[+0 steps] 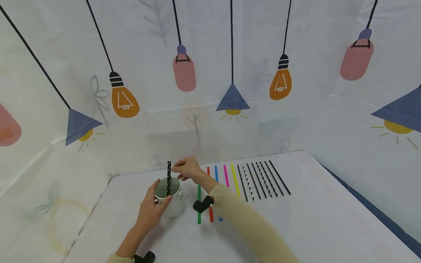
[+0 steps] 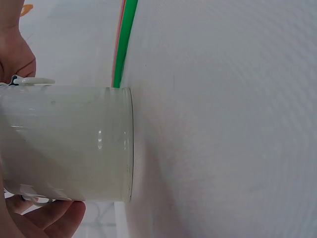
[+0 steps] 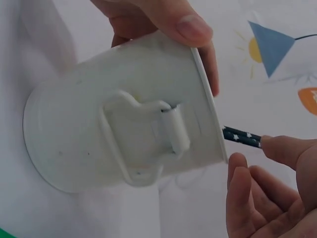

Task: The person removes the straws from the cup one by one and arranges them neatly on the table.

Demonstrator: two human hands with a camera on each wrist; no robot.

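My left hand (image 1: 152,210) grips a white metal bucket (image 1: 174,210) from its left side, thumb at the near rim. In the left wrist view the bucket (image 2: 69,144) stands upright on the table, with its base on the surface. A black drinking straw (image 1: 169,175) with white stars stands inside, its top above the rim and its lower end hidden by the wall. My right hand (image 1: 190,168) is just right of this straw, above the rim. In the right wrist view one fingertip meets the straw (image 3: 241,137), while the other fingers are loosely bent and apart from it.
Right of the bucket lie a green straw (image 1: 199,215), a red straw (image 1: 211,215), a blue straw (image 1: 216,173), a pink straw (image 1: 226,175) and a yellow straw (image 1: 235,179). Several black patterned straws (image 1: 263,179) lie beyond them. The white table (image 1: 296,226) meets a lamp-printed sheet (image 1: 210,138).
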